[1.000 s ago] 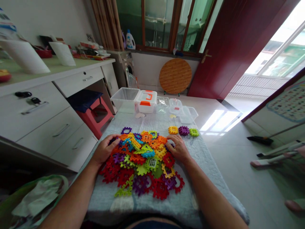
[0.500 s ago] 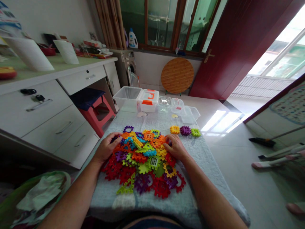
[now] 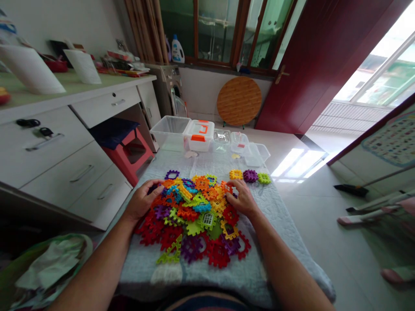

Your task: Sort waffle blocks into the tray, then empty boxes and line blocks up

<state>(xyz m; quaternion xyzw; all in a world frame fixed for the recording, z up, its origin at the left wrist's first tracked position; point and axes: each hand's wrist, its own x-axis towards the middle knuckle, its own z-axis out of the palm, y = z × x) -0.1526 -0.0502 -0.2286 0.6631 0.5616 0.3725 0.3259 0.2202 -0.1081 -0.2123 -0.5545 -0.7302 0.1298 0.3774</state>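
A heap of coloured plastic interlocking tiles (image 3: 194,216) lies on a pale blue quilted cloth (image 3: 282,224). My left hand (image 3: 142,201) rests on the heap's left edge, fingers curled over red and purple tiles. On the right edge my right hand (image 3: 241,198) has its fingers closed on an orange tile (image 3: 226,187). Apart from the heap, beyond my right hand, a yellow tile (image 3: 235,174), a purple tile (image 3: 249,176) and a green tile (image 3: 263,178) sit in a row. A lone purple tile (image 3: 171,174) lies at the heap's far left.
Clear plastic boxes (image 3: 170,128) and a white case with orange clasps (image 3: 199,135) stand at the cloth's far end. White drawers (image 3: 65,160) and a red stool (image 3: 126,151) are on the left. A broom (image 3: 353,189) and someone's feet (image 3: 394,274) are on the floor at right.
My right hand has shifted slightly outward along the heap's right edge and pinched an orange tile. My left hand has stayed in place. The camera view has drifted a little.
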